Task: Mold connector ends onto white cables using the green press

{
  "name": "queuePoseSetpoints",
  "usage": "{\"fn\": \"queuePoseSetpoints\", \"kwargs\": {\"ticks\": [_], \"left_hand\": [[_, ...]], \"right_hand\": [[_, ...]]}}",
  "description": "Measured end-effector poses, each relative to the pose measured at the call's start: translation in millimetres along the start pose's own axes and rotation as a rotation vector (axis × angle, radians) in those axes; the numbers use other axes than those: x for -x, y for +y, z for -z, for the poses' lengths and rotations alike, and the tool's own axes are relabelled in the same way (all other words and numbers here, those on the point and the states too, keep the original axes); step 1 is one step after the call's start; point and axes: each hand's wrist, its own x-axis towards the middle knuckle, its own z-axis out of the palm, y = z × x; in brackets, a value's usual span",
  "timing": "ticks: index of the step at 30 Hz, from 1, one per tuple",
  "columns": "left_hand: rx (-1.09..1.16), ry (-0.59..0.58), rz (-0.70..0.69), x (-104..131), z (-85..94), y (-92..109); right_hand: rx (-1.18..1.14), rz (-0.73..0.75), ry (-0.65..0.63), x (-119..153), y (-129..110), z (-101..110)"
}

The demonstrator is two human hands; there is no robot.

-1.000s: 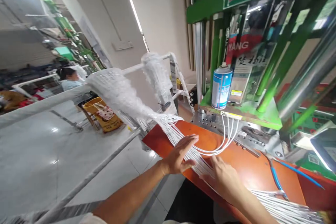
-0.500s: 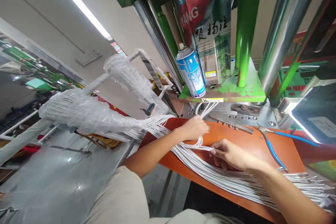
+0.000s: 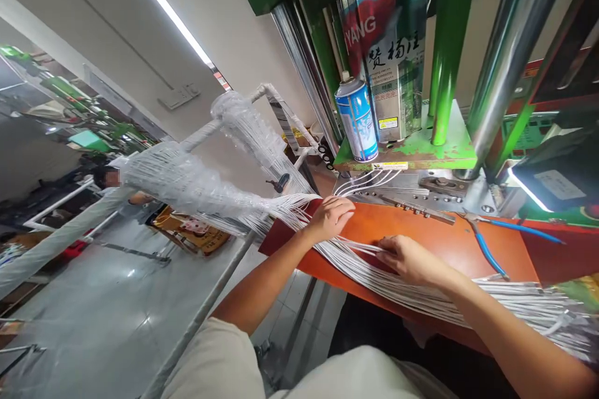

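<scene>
A long bundle of thin white cables (image 3: 374, 280) lies along the front of the orange-brown work surface (image 3: 421, 234). My left hand (image 3: 331, 218) is closed, its fingers curled around some white cables at the surface's left end. Several cables run from there to beneath the green plate of a press (image 3: 449, 153). Between thumb and fingertips, my right hand (image 3: 397, 254) pinches a few cables just above the bundle. The cable ends (image 3: 552, 312) fan out at the far right, past my right forearm.
Blue-handled pliers (image 3: 489, 249) and a slim metal bar (image 3: 416, 209) lie behind my right hand. A blue spray can (image 3: 358, 118) stands on the press plate. Plastic-wrapped cables (image 3: 182, 181) hang over a wrapped rack at the left. A lit screen (image 3: 552, 181) stands right.
My left hand has moved left and back from the press, drawing out the cable loop that hung beneath it. My right hand keeps its pinch. The camera view has shifted slightly.
</scene>
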Motion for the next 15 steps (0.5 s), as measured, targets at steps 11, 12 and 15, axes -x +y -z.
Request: {"fn": "queuePoseSetpoints", "kwargs": {"ticks": [11, 12, 15], "left_hand": [[0.567, -0.369, 0.401, 26.9, 30.8, 81.0], [0.657, -0.517, 0.478, 31.3, 27.3, 83.6], [1.072, -0.936, 0.555, 39.0, 2.7, 108.5]], "right_hand": [[-0.074, -0.179, -0.011, 112.6, -5.5, 97.1], [-0.007, -0.176, 0.013, 119.1, -3.2, 93.8], [0.115, -0.095, -0.024, 120.2, -4.0, 67.9]]}}
